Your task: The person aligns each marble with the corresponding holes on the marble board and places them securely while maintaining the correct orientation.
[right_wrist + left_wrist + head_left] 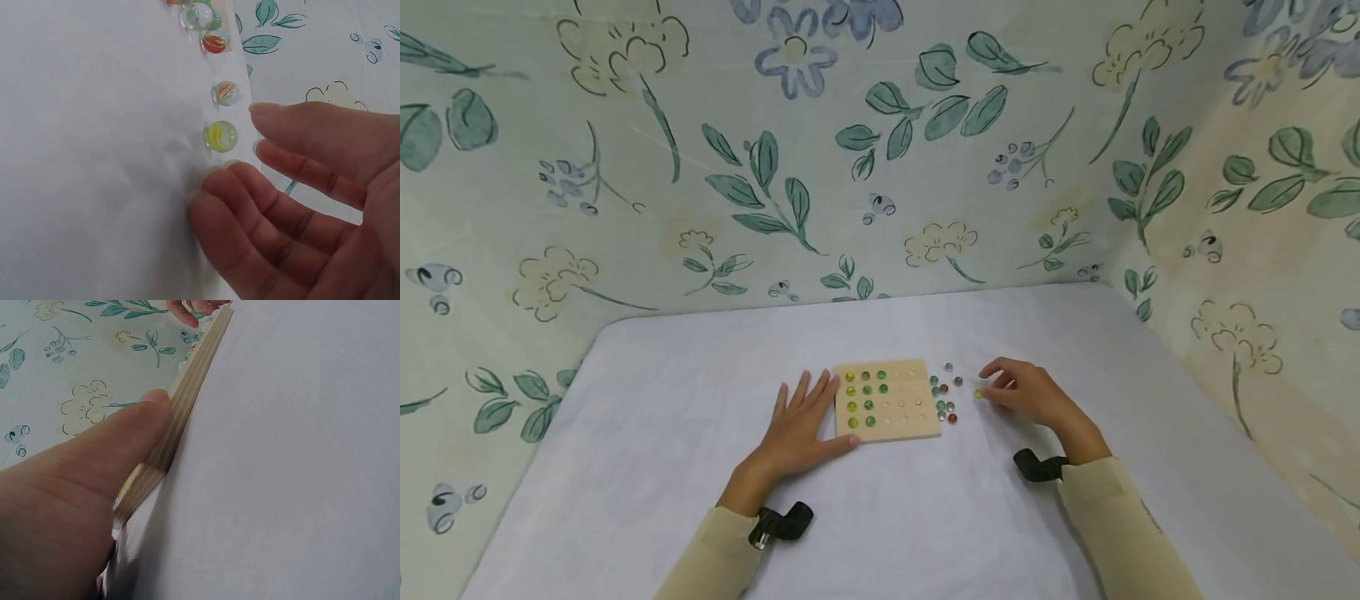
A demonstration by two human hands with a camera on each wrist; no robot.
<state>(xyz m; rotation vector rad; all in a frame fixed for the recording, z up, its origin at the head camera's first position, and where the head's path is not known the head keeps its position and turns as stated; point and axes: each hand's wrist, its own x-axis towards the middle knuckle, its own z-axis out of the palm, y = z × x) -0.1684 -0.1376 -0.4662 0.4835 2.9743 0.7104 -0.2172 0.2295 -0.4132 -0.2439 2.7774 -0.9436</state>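
Note:
A flat wooden board with rows of round hollows lies on the white cloth. Yellow marbles fill its left column, with green marbles in the columns beside. My left hand lies with fingers spread at the board's left side, its thumb against the near edge. To the right of the board, my right hand hovers with bent fingers and thumb apart. A clear marble with yellow swirls sits on the cloth just off those fingertips, not gripped.
Several loose marbles, clear, green and reddish, lie along the board's right edge. One with orange stripes is close to the yellow one. A floral backdrop rises behind the white cloth.

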